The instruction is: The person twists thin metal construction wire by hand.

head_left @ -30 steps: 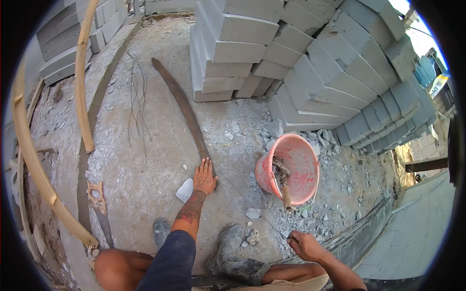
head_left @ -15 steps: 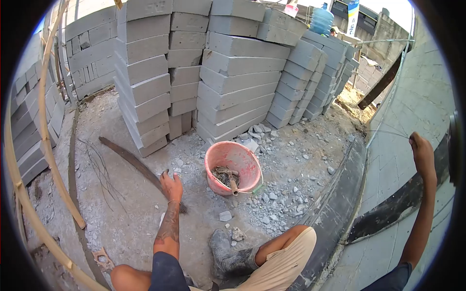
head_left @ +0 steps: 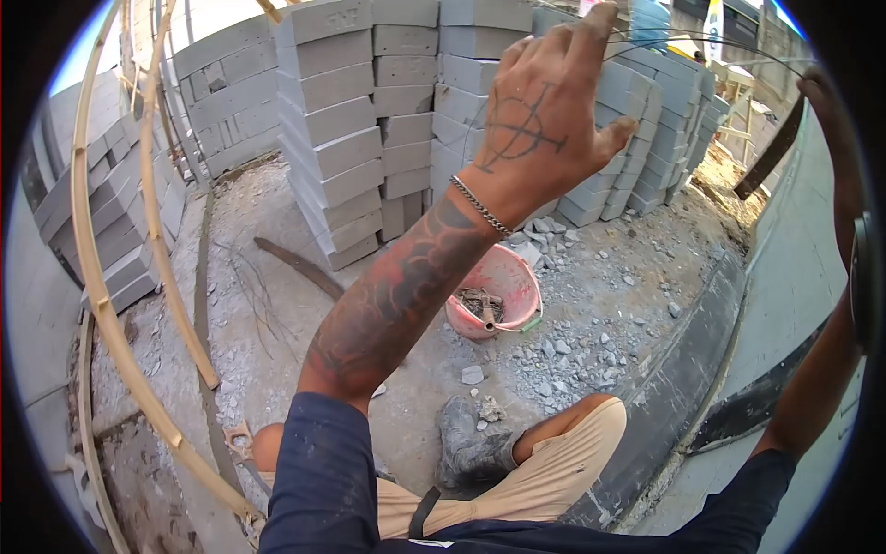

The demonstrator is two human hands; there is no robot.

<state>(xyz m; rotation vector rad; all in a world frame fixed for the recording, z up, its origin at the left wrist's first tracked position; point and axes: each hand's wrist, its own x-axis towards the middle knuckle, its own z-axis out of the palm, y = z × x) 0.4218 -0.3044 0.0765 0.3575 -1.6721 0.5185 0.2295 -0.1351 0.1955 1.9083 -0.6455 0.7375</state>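
Note:
My left hand [head_left: 549, 106] is raised high in front of me, back of the hand towards me. Its thumb stands well apart from the fingers. Thin dark wire [head_left: 711, 37] runs from beside the left fingers across to my right hand [head_left: 818, 90], which is closed on it near the upper right edge. Below my left forearm, a red bucket [head_left: 517, 282] stands on the ground. In it lie a tangle of thin dark pieces [head_left: 475, 300] and a tool with a round handle [head_left: 489, 316].
Stacked grey blocks [head_left: 332, 129] rise ahead. Bent wooden poles [head_left: 120, 342] stand at left, and a grey block wall [head_left: 794, 240] at right. A dark board [head_left: 300, 266] lies on the ground, with rubble [head_left: 563, 360] around the bucket. My boot [head_left: 466, 443] is close below.
My left hand has swung up from low beside the bucket to near the wire. My right hand has risen, still with the wire, and the view has shifted left.

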